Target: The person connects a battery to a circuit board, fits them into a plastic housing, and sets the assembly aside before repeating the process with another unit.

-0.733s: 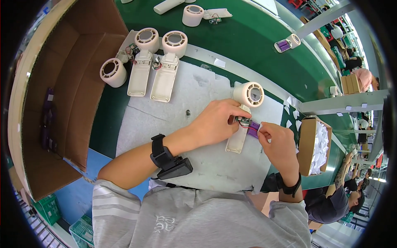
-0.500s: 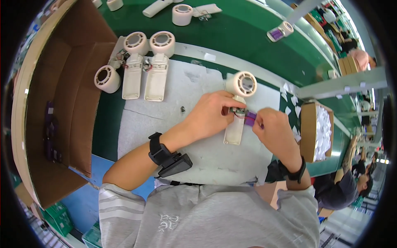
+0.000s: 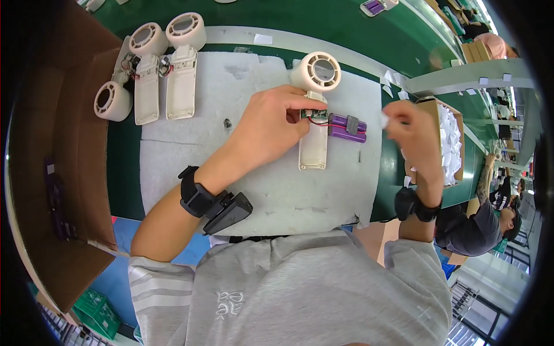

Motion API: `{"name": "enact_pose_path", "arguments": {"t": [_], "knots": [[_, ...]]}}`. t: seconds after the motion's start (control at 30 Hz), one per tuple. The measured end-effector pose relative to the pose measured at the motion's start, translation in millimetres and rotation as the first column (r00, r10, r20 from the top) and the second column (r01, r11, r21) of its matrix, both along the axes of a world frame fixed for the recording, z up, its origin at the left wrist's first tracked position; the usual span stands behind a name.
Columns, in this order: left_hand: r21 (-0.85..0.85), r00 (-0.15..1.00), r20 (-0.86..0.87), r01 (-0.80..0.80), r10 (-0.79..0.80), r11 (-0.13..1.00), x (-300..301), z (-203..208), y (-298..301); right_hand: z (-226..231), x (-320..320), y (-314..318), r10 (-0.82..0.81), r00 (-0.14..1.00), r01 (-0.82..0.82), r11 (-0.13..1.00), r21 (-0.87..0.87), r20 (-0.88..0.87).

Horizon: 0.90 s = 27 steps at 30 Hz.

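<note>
A cream handheld fan (image 3: 313, 153) lies with its handle uncovered and its round head (image 3: 322, 71) pointing away from me. My left hand (image 3: 274, 118) pinches it at the small green circuit board (image 3: 315, 114), below the head. Red and black wires run from the board to a purple two-cell battery pack (image 3: 347, 134), lying right of the handle. A dark grey pad (image 3: 352, 124) sits across the pack. My right hand (image 3: 414, 135), slightly blurred, is off to the right, fingers closed on what looks like a small white scrap (image 3: 385, 119).
Several cream fans (image 3: 182, 81) lie at the left of the grey foam mat (image 3: 242, 173), beside a large cardboard box (image 3: 75, 115). At the right stands a carton (image 3: 450, 138) of white pieces. White paper scraps (image 3: 395, 79) stick along the bench edge. Another person (image 3: 479, 225) sits far right.
My right hand has left the battery pack and moved right, exposing the pack and its grey pad. My left hand still grips the fan. The whole view has shifted.
</note>
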<state>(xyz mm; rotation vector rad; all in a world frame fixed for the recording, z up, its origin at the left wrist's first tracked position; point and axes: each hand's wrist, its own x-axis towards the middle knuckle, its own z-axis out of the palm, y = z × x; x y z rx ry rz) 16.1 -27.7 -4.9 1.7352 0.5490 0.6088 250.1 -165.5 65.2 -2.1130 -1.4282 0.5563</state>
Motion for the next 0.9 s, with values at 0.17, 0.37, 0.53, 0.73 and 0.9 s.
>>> {"name": "enact_pose_path", "arguments": {"t": [0.17, 0.37, 0.53, 0.73, 0.9], "knots": [[0.002, 1.000, -0.007, -0.001, 0.001, 1.000, 5.3, 5.0, -0.6, 48.2, 49.2, -31.5, -0.447, 0.780, 0.498, 0.867, 0.000, 0.438], [-0.009, 0.999, -0.010, -0.042, 0.042, 0.999, 1.3, 1.1, -2.1, -3.0, -40.1, 9.5, 0.226, 0.953, -0.236, 0.971, 0.028, 0.200], [0.011, 0.997, -0.064, -0.049, 0.050, 0.999, 2.3, 4.5, -0.8, -36.1, -38.9, 23.7, 0.356, 0.930, -0.360, 0.933, 0.024, 0.095], [0.132, 0.993, -0.115, -0.014, 0.030, 0.991, 0.6, 11.6, 2.8, -19.0, -31.7, 17.3, 0.178, 0.663, -0.378, 0.918, -0.120, -0.728], [0.274, 0.985, -0.173, 0.049, -0.001, 0.960, 1.6, 14.0, 6.8, -9.6, -35.2, 16.5, -0.129, 0.204, -0.371, 0.907, -0.198, -0.970]]}}
